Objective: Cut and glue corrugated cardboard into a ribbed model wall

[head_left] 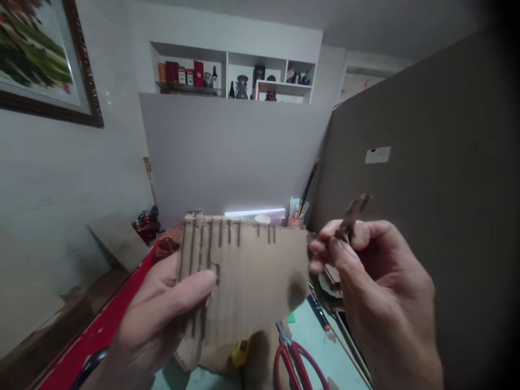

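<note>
My left hand (158,314) grips a piece of corrugated cardboard (247,276) by its left side, thumb across the front. The cardboard's top layer is partly peeled, and ridges show along the upper edge. My right hand (365,281) is closed in a pinch just right of the cardboard. It holds a small torn brown strip (352,215) that sticks up between thumb and fingers.
Red-handled scissors (294,360) lie on a pale green mat (320,346) below the cardboard, beside a yellow tool (240,352). A large brown board (426,179) stands at the right and a grey panel (231,151) behind. A cup of brushes (297,216), a red strip (97,336) and wall shelves (231,76) are around.
</note>
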Demonstrator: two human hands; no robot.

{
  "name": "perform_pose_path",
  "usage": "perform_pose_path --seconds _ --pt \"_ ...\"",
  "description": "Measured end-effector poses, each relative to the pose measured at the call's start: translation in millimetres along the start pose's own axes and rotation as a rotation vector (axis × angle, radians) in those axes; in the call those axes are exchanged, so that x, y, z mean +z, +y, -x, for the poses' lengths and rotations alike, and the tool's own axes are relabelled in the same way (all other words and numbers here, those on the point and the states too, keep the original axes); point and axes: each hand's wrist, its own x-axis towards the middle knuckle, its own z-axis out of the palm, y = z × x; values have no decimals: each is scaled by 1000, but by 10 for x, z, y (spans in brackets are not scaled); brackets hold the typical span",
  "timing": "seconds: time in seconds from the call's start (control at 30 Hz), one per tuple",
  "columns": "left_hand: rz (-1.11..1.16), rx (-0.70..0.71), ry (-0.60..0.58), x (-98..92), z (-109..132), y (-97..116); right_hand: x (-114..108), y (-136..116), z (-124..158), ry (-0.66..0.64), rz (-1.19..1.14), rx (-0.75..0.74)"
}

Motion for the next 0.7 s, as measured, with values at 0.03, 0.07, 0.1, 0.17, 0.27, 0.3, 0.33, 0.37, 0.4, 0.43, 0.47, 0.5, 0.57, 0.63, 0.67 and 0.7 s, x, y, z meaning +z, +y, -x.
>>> perform_pose_path --seconds 0.03,0.07,0.1,0.17,0.27,0.3,0.33,0.37,0.4,0.43,0.47,0.5,0.57,0.63,0.67,0.7 --pt "-4 9 -8 0 8 1 -40 -25 -9 -41 28 2" --pt "-14 12 -6 -1 12 -8 -62 -50 2 -92 72 -10" --pt "-16 9 -7 -3 14 -25 -67 -73 33 -146 138 -33" --pt "-13 -4 -24 -13 9 -72 -32 -108 131 -223 316 -131" --pt "23 12 -45 -15 -14 -142 78 -105 276 -264 552 -329" --pt "37 24 -54 -8 -20 -157 115 -87 303 -288 573 -386" --pt "44 29 -63 3 -23 -167 148 -63 316 -319 566 -439" --pt "42 29 -61 16 -22 -170 176 -35 316 -353 543 -482" --pt "33 28 -49 32 -17 -168 197 -4 307 -380 520 -516" --pt "14 18 -16 47 -8 -163 213 26 292 -396 509 -545" --pt "-5 14 19 62 3 -156 224 54 274 -398 513 -570" --pt "-28 17 52 75 16 -149 231 78 257 -392 527 -594" --pt "-75 40 86 95 41 -140 238 110 236 -380 550 -634" --pt "-123 52 106 115 56 -140 244 122 232 -373 569 -659" --pt "-155 62 123 125 59 -143 249 121 234 -372 584 -668" --pt "-199 81 144 134 60 -146 256 118 239 -370 601 -677"
